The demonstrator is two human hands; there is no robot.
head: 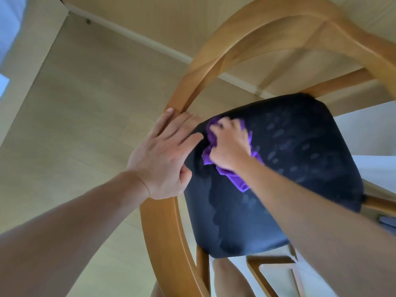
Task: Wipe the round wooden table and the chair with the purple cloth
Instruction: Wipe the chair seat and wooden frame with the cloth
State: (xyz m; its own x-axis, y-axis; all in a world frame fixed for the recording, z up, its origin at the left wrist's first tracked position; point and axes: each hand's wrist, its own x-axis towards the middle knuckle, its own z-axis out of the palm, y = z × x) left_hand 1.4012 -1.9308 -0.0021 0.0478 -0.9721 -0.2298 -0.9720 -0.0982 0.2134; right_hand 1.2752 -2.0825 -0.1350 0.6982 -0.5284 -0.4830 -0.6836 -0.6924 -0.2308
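Chair stage under way: right hand (230, 144) clutches crumpled purple cloth (232, 174) on the wooden chair's black padded seat (289, 168); left hand (162, 155), fingers straight, steadies curved frame (214, 67). Desk unseen, status unknown.

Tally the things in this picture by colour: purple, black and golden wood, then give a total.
Purple: 1, the purple cloth
Black: 1, the chair's seat cushion
Golden wood: 1, the curved chair frame
Total: 3
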